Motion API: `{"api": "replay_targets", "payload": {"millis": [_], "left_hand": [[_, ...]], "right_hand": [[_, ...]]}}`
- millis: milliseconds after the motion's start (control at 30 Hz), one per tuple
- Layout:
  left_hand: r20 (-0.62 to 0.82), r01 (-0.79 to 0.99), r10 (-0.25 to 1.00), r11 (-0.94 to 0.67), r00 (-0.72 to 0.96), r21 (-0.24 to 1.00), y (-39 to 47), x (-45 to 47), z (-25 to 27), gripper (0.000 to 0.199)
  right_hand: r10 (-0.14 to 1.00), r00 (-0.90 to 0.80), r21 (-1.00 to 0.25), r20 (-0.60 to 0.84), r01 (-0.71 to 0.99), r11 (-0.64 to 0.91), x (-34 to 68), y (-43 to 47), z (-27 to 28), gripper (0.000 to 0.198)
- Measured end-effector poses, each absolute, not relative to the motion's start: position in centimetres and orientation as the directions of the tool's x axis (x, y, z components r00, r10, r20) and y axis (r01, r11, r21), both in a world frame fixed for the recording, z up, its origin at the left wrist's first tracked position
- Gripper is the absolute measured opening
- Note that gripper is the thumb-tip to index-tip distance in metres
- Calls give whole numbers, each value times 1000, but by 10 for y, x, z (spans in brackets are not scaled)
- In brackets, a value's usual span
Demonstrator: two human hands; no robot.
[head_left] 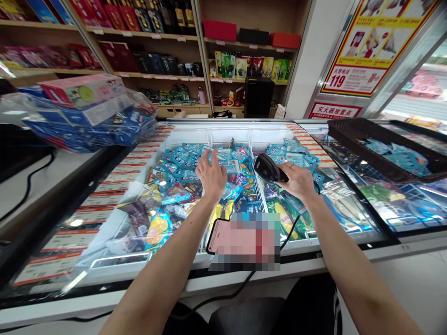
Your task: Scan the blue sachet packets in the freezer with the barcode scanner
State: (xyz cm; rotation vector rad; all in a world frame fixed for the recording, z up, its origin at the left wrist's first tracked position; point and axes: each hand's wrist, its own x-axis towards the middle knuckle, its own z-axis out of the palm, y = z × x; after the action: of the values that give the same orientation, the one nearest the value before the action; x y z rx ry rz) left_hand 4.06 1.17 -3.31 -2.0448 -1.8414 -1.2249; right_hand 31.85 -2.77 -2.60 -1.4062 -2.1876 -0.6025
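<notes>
Around the handle of a black barcode scanner point(267, 168), my right hand point(296, 180) is closed; the scanner's head points left over the chest freezer. My left hand point(212, 177) hovers palm down with its fingers apart and nothing visible in them. Beneath it are many light-blue ice-cream packets point(179, 163); whether the fingertips touch them I cannot tell. More blue packets point(292, 152) lie beyond the scanner. A phone point(226, 237) with a pink screen rests near the freezer's front edge, partly blurred out. The scanner's black cable point(291, 232) runs down past it.
Plastic-wrapped boxes point(91, 114) are stacked at the left. A dark woven basket point(377, 139) with blue packets stands at the right. A white wire divider point(259, 190) splits the freezer point(206, 288). Shelves of goods point(146, 77) line the back wall.
</notes>
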Motion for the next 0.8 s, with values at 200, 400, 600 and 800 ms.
{"api": "replay_targets", "payload": {"millis": [200,400,600,800], "left_hand": [[539,797,729,-582,423,161,14,45,-42,31],[559,892,790,-413,252,182,20,36,-47,31],[571,929,805,-319,159,190,20,29,-43,33],[621,942,776,-283,114,180,22,26,-46,33]], "right_hand": [[709,-325,99,626,935,342,320,-26,-27,31],[729,-275,78,627,953,292,325,-25,-27,32],[730,-199,45,654,973,225,329,-23,-28,34],[722,-105,11,684,991,134,332,-23,-26,35]]}}
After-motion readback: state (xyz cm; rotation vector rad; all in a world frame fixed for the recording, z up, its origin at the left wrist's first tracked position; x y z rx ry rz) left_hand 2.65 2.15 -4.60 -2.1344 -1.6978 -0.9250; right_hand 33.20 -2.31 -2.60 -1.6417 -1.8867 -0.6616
